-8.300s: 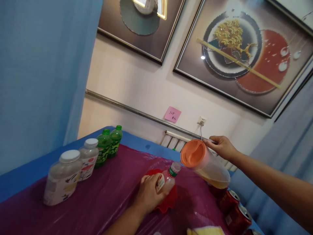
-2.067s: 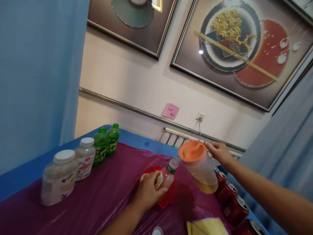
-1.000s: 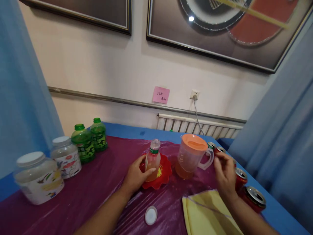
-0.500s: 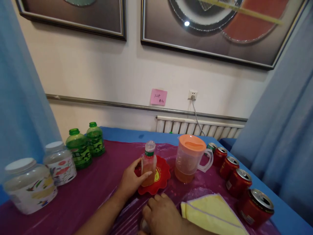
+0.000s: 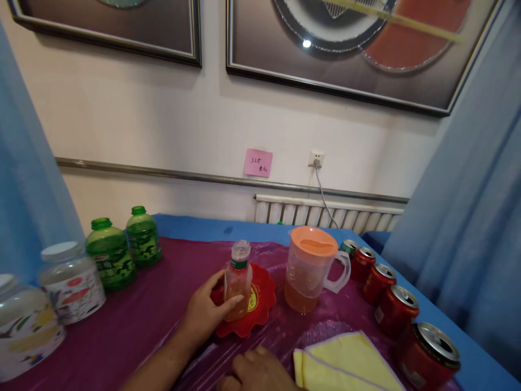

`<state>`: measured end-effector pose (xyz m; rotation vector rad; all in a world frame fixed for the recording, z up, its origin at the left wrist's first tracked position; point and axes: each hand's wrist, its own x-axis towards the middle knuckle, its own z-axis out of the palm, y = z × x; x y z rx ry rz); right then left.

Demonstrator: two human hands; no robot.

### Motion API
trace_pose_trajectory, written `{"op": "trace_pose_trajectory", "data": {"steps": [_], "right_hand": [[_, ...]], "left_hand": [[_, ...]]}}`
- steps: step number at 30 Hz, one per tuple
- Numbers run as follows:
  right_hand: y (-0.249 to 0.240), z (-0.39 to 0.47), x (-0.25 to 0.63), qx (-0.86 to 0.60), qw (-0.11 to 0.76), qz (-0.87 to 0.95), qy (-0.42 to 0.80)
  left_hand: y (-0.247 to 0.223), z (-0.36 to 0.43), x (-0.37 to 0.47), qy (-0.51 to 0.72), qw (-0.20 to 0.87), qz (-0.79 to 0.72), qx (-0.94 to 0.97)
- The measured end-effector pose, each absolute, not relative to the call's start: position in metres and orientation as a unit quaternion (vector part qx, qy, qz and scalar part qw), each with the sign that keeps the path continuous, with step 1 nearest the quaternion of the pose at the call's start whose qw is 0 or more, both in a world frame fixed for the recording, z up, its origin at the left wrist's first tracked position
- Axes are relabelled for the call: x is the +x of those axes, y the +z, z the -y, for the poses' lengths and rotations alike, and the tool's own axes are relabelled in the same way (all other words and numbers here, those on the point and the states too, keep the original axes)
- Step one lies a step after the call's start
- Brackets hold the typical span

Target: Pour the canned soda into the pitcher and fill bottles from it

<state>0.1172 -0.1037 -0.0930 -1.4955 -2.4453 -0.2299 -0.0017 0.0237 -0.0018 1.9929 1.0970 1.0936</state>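
At 6 o'clock, the smooth, clear plastic bottle (image 5: pixel 238 282) and glossy red dish (image 5: pixel 264 304) top shiny, wrinkled plastic sheeting (image 5: pixel 171 288). The jug (image 5: pixel 302 279) at 5 o'clock is translucent plastic; glossy metal cans (image 5: pixel 377 288) fill 4 o'clock, and the cloth (image 5: pixel 350 361), toward 5, looks soft and matt. A metal rail (image 5: pixel 171 173) at 9 has a dull sheen.

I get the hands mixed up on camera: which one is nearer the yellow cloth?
Right. The right hand is just left of the cloth; the left hand is farther away, holding the bottle over the red dish.
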Motion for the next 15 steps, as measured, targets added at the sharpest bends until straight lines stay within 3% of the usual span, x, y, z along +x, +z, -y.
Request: {"op": "trace_pose_trajectory", "data": {"steps": [15], "right_hand": [[-0.075, 0.120, 0.122, -0.456, 0.133, 0.878, -0.056]], "left_hand": [[0.000, -0.018, -0.002, 0.421, 0.315, -0.404, 0.749]]}}
